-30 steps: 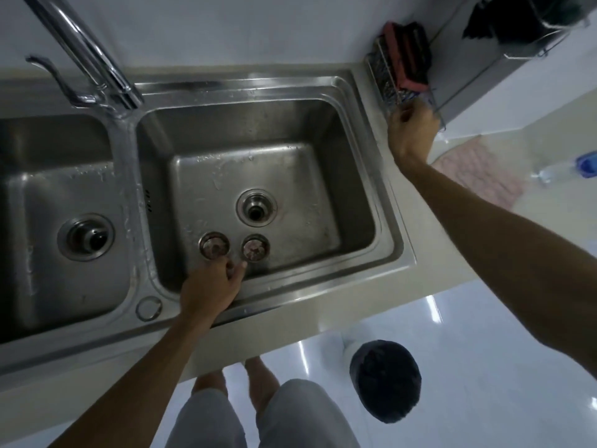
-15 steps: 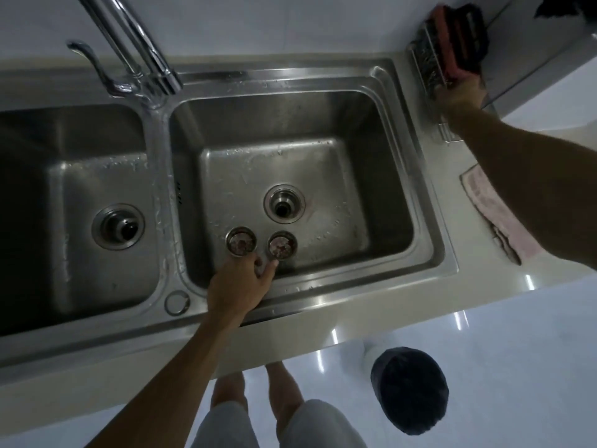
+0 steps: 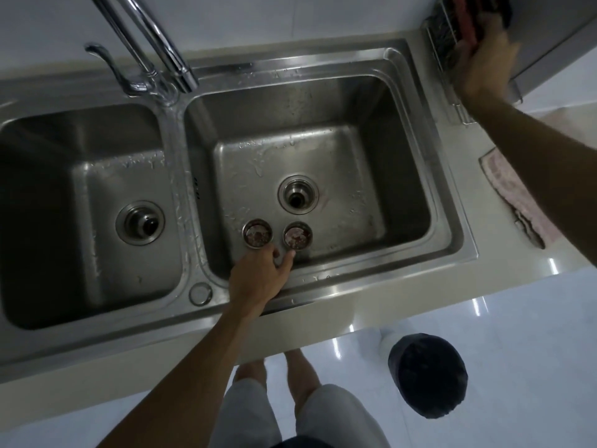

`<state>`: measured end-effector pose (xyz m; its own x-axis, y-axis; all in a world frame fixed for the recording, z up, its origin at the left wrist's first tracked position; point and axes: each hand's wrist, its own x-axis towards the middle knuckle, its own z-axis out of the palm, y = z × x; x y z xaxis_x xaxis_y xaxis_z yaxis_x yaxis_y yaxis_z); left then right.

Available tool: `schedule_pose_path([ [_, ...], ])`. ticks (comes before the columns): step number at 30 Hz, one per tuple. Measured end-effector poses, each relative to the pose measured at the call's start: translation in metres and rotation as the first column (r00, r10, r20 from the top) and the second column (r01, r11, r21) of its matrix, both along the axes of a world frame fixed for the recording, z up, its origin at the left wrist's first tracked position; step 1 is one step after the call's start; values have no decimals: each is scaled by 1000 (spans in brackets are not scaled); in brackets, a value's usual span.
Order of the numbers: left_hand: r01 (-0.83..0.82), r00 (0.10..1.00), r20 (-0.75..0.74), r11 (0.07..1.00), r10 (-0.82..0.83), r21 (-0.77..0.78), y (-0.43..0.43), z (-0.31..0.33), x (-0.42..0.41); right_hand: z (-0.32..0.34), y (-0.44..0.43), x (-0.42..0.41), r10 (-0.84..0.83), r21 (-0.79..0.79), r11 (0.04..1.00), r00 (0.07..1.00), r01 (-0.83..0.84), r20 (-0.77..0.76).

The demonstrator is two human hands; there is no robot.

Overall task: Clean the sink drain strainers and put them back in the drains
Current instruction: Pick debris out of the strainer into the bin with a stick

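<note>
Two round metal strainers, the left strainer point(image 3: 257, 235) and the right strainer point(image 3: 297, 236), hold brown food scraps and stand side by side on the floor of the right basin point(image 3: 371, 176). They sit just in front of the open right drain point(image 3: 298, 195). My left hand point(image 3: 258, 281) reaches into the basin, its fingertips right at the strainers' near rims and curled round neither. The left drain point(image 3: 140, 223) is also open. At the top right my right hand point(image 3: 484, 63) grips a red and black sponge point(image 3: 465, 24) in a wire rack point(image 3: 442, 43).
The faucet point(image 3: 151, 43) rises behind the divider between the basins. A pink cloth point(image 3: 517, 202) lies on the counter to the right of the sink. A bin with a dark liner point(image 3: 428, 375) stands on the floor beside my feet.
My right hand moved up from the rack's front edge and closed round the sponge. My left hand stayed at the strainers. The view shifted to the left.
</note>
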<state>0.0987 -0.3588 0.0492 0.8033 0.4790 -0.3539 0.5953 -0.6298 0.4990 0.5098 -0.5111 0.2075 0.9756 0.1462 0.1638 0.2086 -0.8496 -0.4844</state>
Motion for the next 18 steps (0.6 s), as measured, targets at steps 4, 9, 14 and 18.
schedule_pose_path([
  [4, 8, 1000, 15, 1000, -8, 29, 0, 3, 1, -15, 16, -65, 241, 422, 904, 895, -67, -375],
  [9, 7, 1000, 24, 1000, -7, 8, 0, 5, 0, -48, 25, -173, 489, 671, 572, 461, 472, -740],
  [14, 7, 1000, 14, 1000, -6, -25, 1, 11, 0, -83, 15, -274, 247, 587, 731, 668, 347, -702],
  [18, -63, 998, -14, 983, 62, -171, 6, 8, 5, -94, -3, -307, 216, 499, 858, 796, 122, -565],
])
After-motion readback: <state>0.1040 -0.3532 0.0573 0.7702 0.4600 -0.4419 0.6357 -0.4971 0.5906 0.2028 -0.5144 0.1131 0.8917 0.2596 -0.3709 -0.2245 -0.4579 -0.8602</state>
